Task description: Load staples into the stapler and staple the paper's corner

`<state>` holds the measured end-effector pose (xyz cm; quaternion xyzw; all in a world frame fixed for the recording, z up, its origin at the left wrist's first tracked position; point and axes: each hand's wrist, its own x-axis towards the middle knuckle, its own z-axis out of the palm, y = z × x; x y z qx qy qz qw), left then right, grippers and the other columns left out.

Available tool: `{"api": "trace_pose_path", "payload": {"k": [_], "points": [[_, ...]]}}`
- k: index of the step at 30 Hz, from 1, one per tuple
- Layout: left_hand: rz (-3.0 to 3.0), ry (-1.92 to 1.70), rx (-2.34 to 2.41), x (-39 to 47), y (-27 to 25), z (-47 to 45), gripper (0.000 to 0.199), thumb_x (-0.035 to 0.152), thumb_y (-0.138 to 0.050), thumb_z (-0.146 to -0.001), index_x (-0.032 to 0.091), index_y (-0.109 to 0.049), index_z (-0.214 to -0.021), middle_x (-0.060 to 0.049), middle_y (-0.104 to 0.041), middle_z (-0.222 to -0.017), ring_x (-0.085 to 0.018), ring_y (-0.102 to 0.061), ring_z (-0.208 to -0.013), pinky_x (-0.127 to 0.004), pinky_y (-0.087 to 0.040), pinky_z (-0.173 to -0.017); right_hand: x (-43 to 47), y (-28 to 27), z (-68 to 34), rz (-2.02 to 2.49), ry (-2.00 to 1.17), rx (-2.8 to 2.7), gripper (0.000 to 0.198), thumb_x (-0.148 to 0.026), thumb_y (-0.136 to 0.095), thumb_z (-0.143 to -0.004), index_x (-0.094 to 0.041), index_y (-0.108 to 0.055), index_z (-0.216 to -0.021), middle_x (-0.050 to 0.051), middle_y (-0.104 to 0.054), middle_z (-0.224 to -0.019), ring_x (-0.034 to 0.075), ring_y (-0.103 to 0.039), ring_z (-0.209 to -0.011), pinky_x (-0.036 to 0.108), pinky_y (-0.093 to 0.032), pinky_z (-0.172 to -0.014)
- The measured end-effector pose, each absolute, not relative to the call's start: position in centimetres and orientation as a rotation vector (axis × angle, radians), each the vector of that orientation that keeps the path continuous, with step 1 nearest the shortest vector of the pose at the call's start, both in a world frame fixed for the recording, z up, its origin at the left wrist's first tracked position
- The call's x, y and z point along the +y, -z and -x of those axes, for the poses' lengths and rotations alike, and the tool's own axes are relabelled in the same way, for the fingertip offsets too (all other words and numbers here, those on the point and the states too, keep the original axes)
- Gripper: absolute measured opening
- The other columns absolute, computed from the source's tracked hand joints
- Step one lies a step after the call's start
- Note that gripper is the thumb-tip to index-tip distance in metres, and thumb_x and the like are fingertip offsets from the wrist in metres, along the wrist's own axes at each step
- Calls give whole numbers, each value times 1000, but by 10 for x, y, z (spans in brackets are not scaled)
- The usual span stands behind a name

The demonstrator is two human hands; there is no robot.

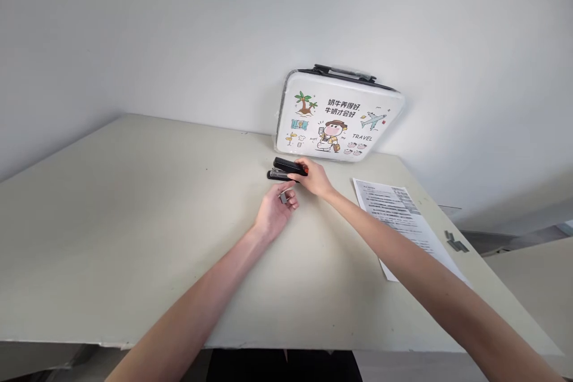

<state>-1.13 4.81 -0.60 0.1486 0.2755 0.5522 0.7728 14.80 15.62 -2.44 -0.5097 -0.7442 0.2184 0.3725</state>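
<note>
A black stapler [286,165] is on the table just in front of the white case, its upper arm raised apart from its base. My right hand [316,178] is closed around the stapler's right end, where a bit of red shows. Just below it, my left hand [274,209] is palm up with curled fingers, holding a small grey strip of staples [283,197]. The left fingertips come close to the stapler's near side; whether they touch it I cannot tell.
A white travel case [342,119] with cartoon prints leans against the wall. Printed sheets of paper [394,209] lie under my right forearm. Several grey staple strips [456,243] sit near the right edge of the table [111,239].
</note>
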Motion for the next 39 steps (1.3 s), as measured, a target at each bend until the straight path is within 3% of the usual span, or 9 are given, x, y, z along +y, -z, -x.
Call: {"api": "trace_pose_path", "payload": {"k": [4, 8, 12, 16, 21, 27, 33, 39], "points": [[-289, -1228, 618, 51, 7, 14, 16, 22, -62, -92, 11, -72, -97, -3, -58, -76, -13, -59, -68, -25, -51, -69, 152, 20, -139, 1253, -587, -1936, 35, -45, -69, -91, -22, -65, -116, 11, -76, -117, 28, -70, -109, 46, -52, -99], [-298, -1222, 619, 51, 10, 13, 18, 22, -60, -95, 11, -73, -101, -7, -67, -84, -16, -67, -79, -27, -55, -81, 115, 10, -142, 1103, -365, -1874, 36, -45, -60, -100, -23, -62, -129, 14, -69, -132, 28, -65, -125, 47, -50, -109], [-361, -1195, 589, 49, 14, 9, 21, 29, -59, -100, 14, -73, -99, -12, -74, -98, -22, -71, -98, -34, -54, -97, 72, -2, -153, 975, -157, -2106, 34, -35, -68, -97, -30, -64, -130, 11, -59, -144, 30, -55, -137, 53, -49, -114], [-439, -1079, 551, 45, 16, 4, 29, 38, -57, -104, 13, -73, -106, -10, -72, -93, -25, -73, -97, -37, -55, -98, 48, -1, -162, 1006, -128, -2284, 31, -29, -76, -90, -30, -69, -120, 10, -49, -153, 34, -45, -147, 56, -48, -116], [-594, -966, 535, 39, 14, -3, 33, 43, -58, -106, 15, -71, -117, -7, -71, -92, -23, -74, -93, -39, -55, -99, 35, 8, -172, 1100, -167, -2246, 19, -24, -74, -92, -26, -72, -111, 12, -49, -153, 32, -51, -141, 54, -53, -111], [-825, -742, 407, 34, 13, -8, 52, 61, -53, -104, 14, -74, -113, -15, -76, -107, -26, -73, -106, -39, -52, -103, 12, 6, -189, 1138, -199, -2143, 10, -21, -62, -101, -26, -71, -97, 10, -57, -144, 26, -62, -129, 48, -57, -103], [-860, -662, 495, 36, 13, -10, 63, 68, -52, -102, 13, -71, -126, -21, -75, -122, -31, -73, -115, -44, -50, -109, -10, 0, -229, 1162, -51, -2106, 10, -27, -62, -103, -28, -71, -100, 8, -62, -139, 26, -63, -126, 47, -55, -103], [-906, -672, 573, 41, 11, -11, 66, 72, -51, -100, 13, -74, -120, -23, -73, -127, -34, -71, -118, -47, -50, -108, -23, 4, -348, 1407, 235, -1921, 15, -34, -61, -102, -25, -72, -96, 10, -68, -128, 29, -64, -119, 50, -52, -102]]}}
